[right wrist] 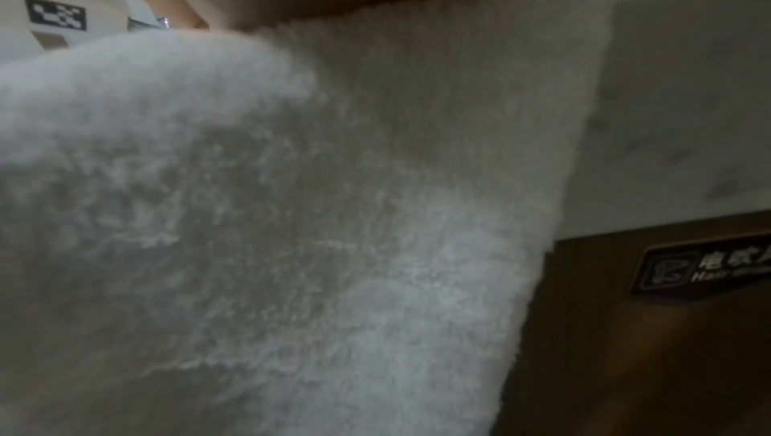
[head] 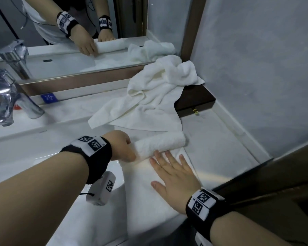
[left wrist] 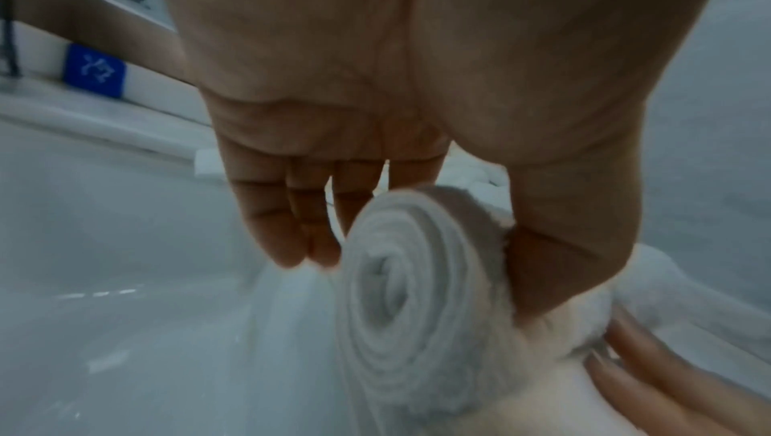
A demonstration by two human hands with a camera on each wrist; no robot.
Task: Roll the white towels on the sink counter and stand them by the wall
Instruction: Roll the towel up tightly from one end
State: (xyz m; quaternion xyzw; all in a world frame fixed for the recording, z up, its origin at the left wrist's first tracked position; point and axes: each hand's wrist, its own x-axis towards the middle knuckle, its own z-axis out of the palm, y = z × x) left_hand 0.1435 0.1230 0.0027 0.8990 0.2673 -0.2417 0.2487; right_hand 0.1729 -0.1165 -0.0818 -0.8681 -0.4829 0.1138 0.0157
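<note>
A dark plate (right wrist: pixel 705 270) on the brown wooden cabinet front (right wrist: pixel 651 360) reads "Hair" — the rest is cut off — beside a dryer pictogram and Chinese characters too blurred to make out.

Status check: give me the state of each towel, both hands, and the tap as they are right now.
Rolled towel: partly rolled, lying on its flat unrolled tail.
Crumpled towel: unrolled, heaped by the wall, draped over the dark box.
Left hand: grips the roll's end.
Right hand: flat, fingers spread on the tail.
Faucet: no water visible.
</note>
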